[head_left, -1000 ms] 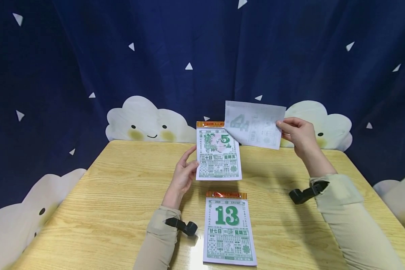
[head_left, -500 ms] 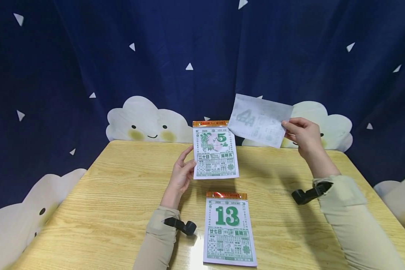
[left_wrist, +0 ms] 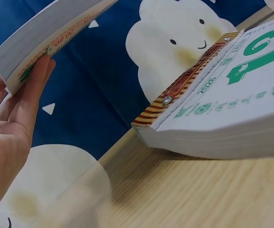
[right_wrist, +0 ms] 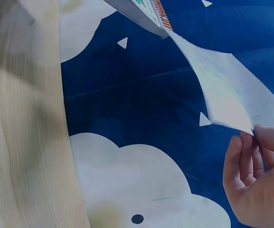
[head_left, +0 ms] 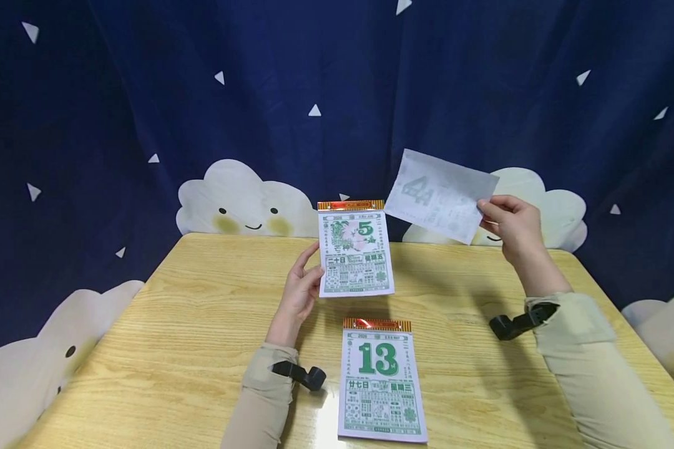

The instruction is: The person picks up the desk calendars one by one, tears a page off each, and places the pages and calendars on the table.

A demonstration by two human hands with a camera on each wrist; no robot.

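Observation:
A tear-off calendar (head_left: pixel 356 255) showing a green 5 is held up above the table by my left hand (head_left: pixel 299 293), which grips its left edge between thumb and fingers. The left wrist view shows the fingers (left_wrist: pixel 34 90) against the back of that calendar. My right hand (head_left: pixel 513 224) pinches the right end of a loose-hanging page (head_left: pixel 440 194), its faint 4 seen from behind. One corner of the page meets the calendar's top right corner; whether it is still attached I cannot tell. A second tear-off calendar (head_left: pixel 380 386) showing 13 lies flat on the table in front.
The wooden table (head_left: pixel 174 349) reaches back to a dark blue curtain (head_left: pixel 269 75) with white triangles and cloud figures. Each wrist carries a black camera mount, such as the right one (head_left: pixel 519 321).
The page has swung up and to the right with my right hand, baring more of the 5 sheet's top edge. My left hand and its calendar have shifted slightly left.

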